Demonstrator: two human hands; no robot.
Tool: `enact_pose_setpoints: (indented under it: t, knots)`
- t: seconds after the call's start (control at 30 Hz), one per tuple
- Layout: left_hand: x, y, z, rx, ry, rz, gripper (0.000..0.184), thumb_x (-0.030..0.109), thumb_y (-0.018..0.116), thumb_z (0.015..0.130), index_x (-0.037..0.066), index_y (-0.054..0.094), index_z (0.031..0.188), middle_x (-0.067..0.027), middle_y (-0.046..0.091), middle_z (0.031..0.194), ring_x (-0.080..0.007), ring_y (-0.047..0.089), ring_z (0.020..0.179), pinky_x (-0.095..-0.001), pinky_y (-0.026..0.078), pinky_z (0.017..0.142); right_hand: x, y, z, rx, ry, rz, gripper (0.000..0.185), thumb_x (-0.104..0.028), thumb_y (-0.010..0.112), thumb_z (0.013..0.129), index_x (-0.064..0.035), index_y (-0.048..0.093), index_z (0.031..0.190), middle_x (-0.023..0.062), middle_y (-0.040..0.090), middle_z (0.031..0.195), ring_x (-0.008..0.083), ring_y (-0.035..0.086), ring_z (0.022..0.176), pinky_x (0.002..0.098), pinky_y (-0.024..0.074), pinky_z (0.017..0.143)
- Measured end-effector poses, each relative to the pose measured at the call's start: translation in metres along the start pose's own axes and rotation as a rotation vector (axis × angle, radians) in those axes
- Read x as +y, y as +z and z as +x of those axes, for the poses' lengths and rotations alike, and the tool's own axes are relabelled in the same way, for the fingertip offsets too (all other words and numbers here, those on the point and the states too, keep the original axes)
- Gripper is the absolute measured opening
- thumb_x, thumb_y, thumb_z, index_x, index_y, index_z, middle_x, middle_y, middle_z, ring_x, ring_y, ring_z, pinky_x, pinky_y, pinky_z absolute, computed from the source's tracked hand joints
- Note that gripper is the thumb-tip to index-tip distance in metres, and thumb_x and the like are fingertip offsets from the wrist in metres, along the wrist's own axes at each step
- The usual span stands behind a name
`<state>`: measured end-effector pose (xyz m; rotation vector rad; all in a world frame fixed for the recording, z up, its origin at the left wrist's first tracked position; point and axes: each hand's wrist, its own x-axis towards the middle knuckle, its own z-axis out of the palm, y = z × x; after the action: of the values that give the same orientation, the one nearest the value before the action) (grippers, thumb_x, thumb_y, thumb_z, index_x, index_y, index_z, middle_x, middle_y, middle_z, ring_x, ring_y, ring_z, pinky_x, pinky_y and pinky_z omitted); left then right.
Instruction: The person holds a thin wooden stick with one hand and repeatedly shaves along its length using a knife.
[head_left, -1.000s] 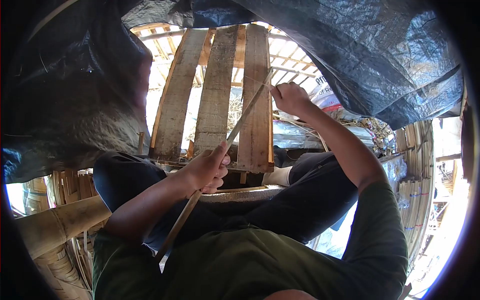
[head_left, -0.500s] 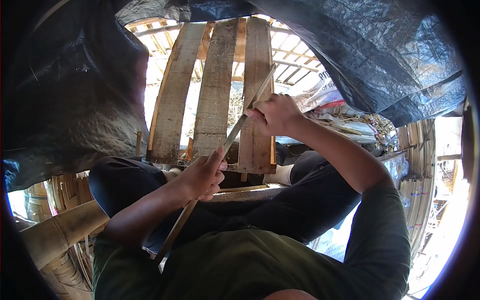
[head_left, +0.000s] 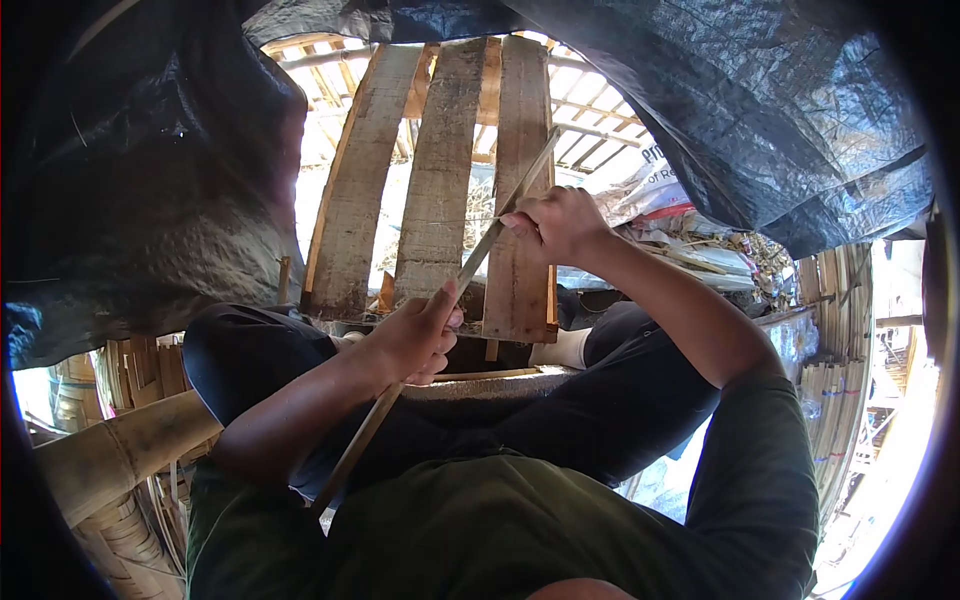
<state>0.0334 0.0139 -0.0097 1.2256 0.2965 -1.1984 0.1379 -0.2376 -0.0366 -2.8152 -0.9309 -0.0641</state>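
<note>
A long thin strip, likely bamboo or wood, runs diagonally from my lap up over the wooden slats. My left hand is wrapped round its middle, just in front of the slats' near edge. Higher up, my right hand is closed at the strip, with thumb and fingers pressed together against it. Whether a small tool is inside my right hand is hidden. Behind the strip stand upright wooden boards with gaps between them.
Dark plastic sheeting hangs at the left and another sheet at the upper right. A thick bamboo pole lies at the lower left. Bundled strips stand at the right, and a printed sack lies behind my right hand.
From the strip's upper end, my right hand has come down along it toward my left hand, staying nearly level in the last half second. My left hand keeps its hold.
</note>
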Motion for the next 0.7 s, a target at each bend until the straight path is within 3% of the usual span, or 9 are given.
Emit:
enact_pose_setpoints:
  t: [0.07, 0.17, 0.3, 0.37, 0.43, 0.6, 0.7]
  knots:
    - [-0.001, 0.005, 0.0, 0.038, 0.001, 0.048, 0.05, 0.066, 0.033, 0.095, 0.018, 0.037, 0.082, 0.0082, 0.027, 0.056, -0.0029, 0.023, 0.038, -0.0216, 0.022, 0.034, 0.015, -0.007, 0.012, -0.267, 0.325, -0.155, 0.049, -0.045, 0.044, 0.097, -0.0068, 0.069, 0.078, 0.0175, 0.065, 0.064, 0.0332, 0.068, 0.065, 0.0453, 0.0551, 0.062]
    - [-0.004, 0.002, 0.0, 0.011, 0.018, 0.039, 0.051, 0.066, 0.033, 0.095, 0.017, 0.038, 0.081, 0.0082, 0.027, 0.056, -0.003, 0.023, 0.038, -0.0218, 0.023, 0.034, 0.077, 0.008, -0.004, -0.068, 0.234, -0.228, 0.062, -0.051, 0.032, 0.099, -0.0037, 0.069, 0.084, 0.0193, 0.065, 0.068, 0.0336, 0.068, 0.068, 0.047, 0.0552, 0.063]
    - [-0.001, 0.003, -0.005, -0.002, -0.003, 0.018, 0.05, 0.064, 0.033, 0.096, 0.017, 0.038, 0.081, 0.008, 0.028, 0.056, -0.003, 0.025, 0.038, -0.0222, 0.023, 0.034, 0.005, -0.017, -0.006, -0.224, 0.254, 0.085, 0.059, -0.048, 0.036, 0.099, -0.002, 0.067, 0.079, 0.0197, 0.064, 0.064, 0.0339, 0.067, 0.06, 0.0458, 0.055, 0.058]
    - [-0.003, 0.004, -0.003, 0.064, 0.025, 0.063, 0.056, 0.062, 0.033, 0.097, 0.009, 0.044, 0.083, 0.0051, 0.03, 0.053, -0.0067, 0.031, 0.035, -0.026, 0.026, 0.031, -0.032, -0.019, -0.011, -0.293, 0.253, 0.192, 0.058, -0.047, 0.038, 0.098, -0.0022, 0.067, 0.076, 0.0193, 0.063, 0.062, 0.0337, 0.066, 0.057, 0.046, 0.0549, 0.056]
    - [-0.005, 0.002, -0.002, 0.069, 0.021, 0.069, 0.055, 0.061, 0.034, 0.097, 0.009, 0.044, 0.084, 0.005, 0.031, 0.054, -0.0068, 0.033, 0.036, -0.0259, 0.028, 0.033, -0.049, -0.015, -0.02, -0.082, 0.032, 0.17, 0.055, -0.045, 0.039, 0.099, -0.0074, 0.062, 0.066, 0.0134, 0.057, 0.052, 0.0322, 0.062, 0.048, 0.0463, 0.0527, 0.052]
    - [-0.007, 0.004, -0.003, 0.123, 0.044, 0.12, 0.053, 0.056, 0.035, 0.099, 0.007, 0.046, 0.083, 0.0047, 0.035, 0.055, -0.0068, 0.038, 0.041, -0.0255, 0.031, 0.037, 0.001, -0.013, 0.001, -0.244, 0.175, -0.003, 0.053, -0.041, 0.041, 0.099, -0.0074, 0.063, 0.065, 0.0143, 0.058, 0.053, 0.0316, 0.063, 0.05, 0.0469, 0.0532, 0.055]
    - [-0.008, 0.0, -0.001, 0.132, 0.077, 0.182, 0.054, 0.054, 0.035, 0.1, 0.006, 0.047, 0.078, 0.0039, 0.037, 0.056, -0.0066, 0.04, 0.045, -0.0261, 0.033, 0.041, 0.029, -0.001, 0.007, -0.078, 0.218, -0.089, 0.058, -0.046, 0.04, 0.098, -0.0059, 0.061, 0.062, 0.0131, 0.058, 0.054, 0.0306, 0.064, 0.052, 0.0476, 0.0532, 0.051]
